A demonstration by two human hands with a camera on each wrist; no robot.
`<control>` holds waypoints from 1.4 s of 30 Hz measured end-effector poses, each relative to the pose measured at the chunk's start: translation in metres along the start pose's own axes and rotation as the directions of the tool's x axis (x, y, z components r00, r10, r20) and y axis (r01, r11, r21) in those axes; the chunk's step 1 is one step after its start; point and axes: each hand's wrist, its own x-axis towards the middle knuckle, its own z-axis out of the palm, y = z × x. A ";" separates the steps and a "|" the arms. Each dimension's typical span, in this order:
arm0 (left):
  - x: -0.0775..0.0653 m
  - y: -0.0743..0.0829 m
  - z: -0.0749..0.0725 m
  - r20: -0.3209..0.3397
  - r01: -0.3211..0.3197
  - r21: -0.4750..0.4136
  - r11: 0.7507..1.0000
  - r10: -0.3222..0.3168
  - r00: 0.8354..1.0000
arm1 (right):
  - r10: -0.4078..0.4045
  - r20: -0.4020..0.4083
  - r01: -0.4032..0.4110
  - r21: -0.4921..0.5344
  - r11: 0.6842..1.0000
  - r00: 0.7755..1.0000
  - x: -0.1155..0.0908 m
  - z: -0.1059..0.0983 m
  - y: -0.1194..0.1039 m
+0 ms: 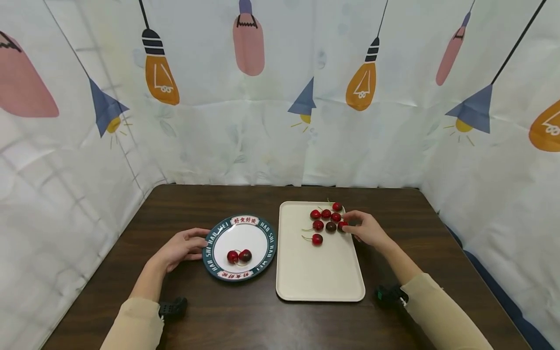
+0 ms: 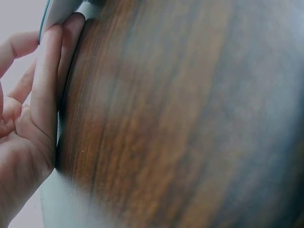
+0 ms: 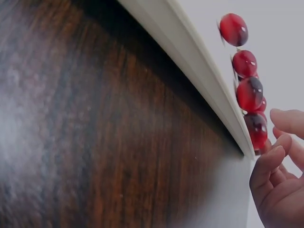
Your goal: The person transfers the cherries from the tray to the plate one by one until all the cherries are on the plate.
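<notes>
My left hand [image 1: 188, 247] holds the left rim of a round plate [image 1: 270, 238] with a dark green patterned border. In the left wrist view the fingers reach beneath the plate [image 2: 59, 10] and the thumb lies at its edge. Two cherries [image 1: 245, 255] with stems lie on the plate. My right hand [image 1: 367, 230] is over the right edge of a cream tray [image 1: 319, 277], thumb and index finger apart beside the rightmost cherry [image 1: 342, 226]. In the right wrist view that cherry [image 3: 256, 129] sits just before the fingertips; whether they touch it, I cannot tell.
Several more cherries [image 1: 317, 225] are grouped in the tray's upper right part, one [image 1: 337, 206] at its far corner. Plate and tray stand close together on a dark wooden table [image 1: 227, 311]. A printed white curtain [image 1: 271, 146] hangs behind and along both sides.
</notes>
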 end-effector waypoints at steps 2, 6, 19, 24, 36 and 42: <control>0.000 0.001 0.000 0.002 -0.001 0.005 1.000 0.001 1.000 | 0.004 0.003 -0.004 -0.015 1.000 1.000 0.000 0.002 0.000; 0.001 0.003 0.000 0.005 -0.001 0.007 1.000 0.001 1.000 | -0.003 0.003 0.003 -0.052 0.999 1.000 0.001 0.005 -0.001; 0.001 0.003 0.001 -0.003 -0.010 0.003 1.000 0.010 1.000 | -0.023 -0.011 0.021 -0.132 0.991 1.000 0.003 0.009 0.000; 0.000 0.004 0.001 -0.005 -0.008 -0.003 1.000 0.008 1.000 | -0.019 -0.004 0.018 -0.123 0.992 1.000 0.002 0.009 -0.001; -0.002 0.002 0.002 -0.015 0.012 0.008 1.000 -0.012 1.000 | -0.062 0.014 0.063 -0.098 0.993 0.998 0.001 0.004 -0.018; -0.002 0.002 0.001 -0.012 0.003 0.006 1.000 -0.003 1.000 | -0.087 0.017 0.088 -0.099 0.991 0.996 0.002 0.002 -0.023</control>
